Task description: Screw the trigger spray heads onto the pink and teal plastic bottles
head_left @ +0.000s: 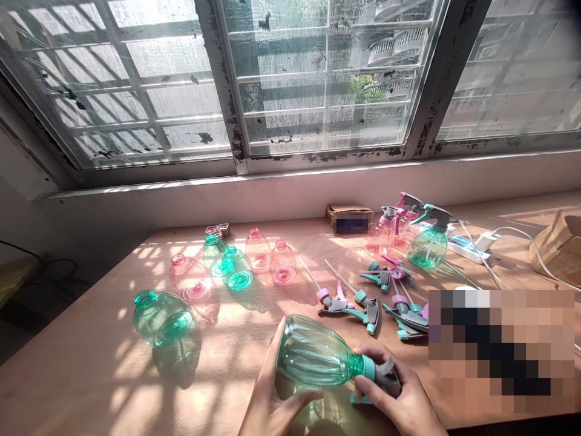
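Observation:
A clear green spray bottle (313, 354) lies tilted on its side between my hands, above the near part of the table. My left hand (279, 396) wraps round its base end. At the neck, my right hand (399, 387) grips the grey and teal spray head (384, 374), fingers and thumb on the teal collar. Just beyond my hands lie two loose spray heads with dip tubes, one with a pink collar (323, 295) and one with a teal collar (362, 298). More loose spray heads (402, 306) are heaped to their right.
Open green bottles (161, 318) and pink bottles (284, 263) stand at the left and middle. Bottles with heads fitted, including a green one (428, 245), stand back right by a power strip (469, 247). A small box (349, 212) sits near the window; a paper bag (558, 245) is far right.

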Tool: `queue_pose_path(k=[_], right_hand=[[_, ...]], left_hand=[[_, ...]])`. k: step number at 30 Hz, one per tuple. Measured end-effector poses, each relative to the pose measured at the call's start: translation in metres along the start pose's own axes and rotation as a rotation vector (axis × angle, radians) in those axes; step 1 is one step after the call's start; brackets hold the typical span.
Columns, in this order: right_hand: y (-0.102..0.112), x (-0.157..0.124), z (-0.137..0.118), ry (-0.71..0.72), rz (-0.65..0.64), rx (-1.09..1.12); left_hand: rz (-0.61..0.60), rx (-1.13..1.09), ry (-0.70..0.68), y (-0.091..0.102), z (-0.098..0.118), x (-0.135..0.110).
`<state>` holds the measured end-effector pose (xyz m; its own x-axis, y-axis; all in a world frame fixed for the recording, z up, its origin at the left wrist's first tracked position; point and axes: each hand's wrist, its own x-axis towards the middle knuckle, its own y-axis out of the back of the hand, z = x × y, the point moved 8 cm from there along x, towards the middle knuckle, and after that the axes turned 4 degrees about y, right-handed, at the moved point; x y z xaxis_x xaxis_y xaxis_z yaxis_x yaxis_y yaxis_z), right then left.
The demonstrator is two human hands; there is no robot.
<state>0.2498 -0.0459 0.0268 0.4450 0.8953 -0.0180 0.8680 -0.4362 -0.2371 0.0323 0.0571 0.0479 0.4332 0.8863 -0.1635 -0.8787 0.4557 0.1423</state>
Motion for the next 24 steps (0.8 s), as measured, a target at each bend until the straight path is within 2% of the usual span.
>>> queue_pose_path(k=[5, 11, 16, 24], right_hand=[[-0.0004, -0.0001, -0.0016, 0.008, 0.003, 0.006], [0.0001, -0.0005, -0.0039, -0.014, 0.005, -0.018], [0.0015, 0.0014, -0.0052, -0.002, 0.014, 0.002], [0.0007, 0.0014, -0.0029, -0.001, 0.010, -0.002]], left_hand=[[-0.002, -0.003, 0.025, -0.0021, 0.0009, -0.0015], [-0.049, -0.037, -0.025, -0.0020, -0.0004, -0.0015], [0.003, 0.029, -0.054, 0.0010, -0.0020, -0.0015], [0.012, -0.041, -0.090, 0.0017, -0.0039, -0.0030]])
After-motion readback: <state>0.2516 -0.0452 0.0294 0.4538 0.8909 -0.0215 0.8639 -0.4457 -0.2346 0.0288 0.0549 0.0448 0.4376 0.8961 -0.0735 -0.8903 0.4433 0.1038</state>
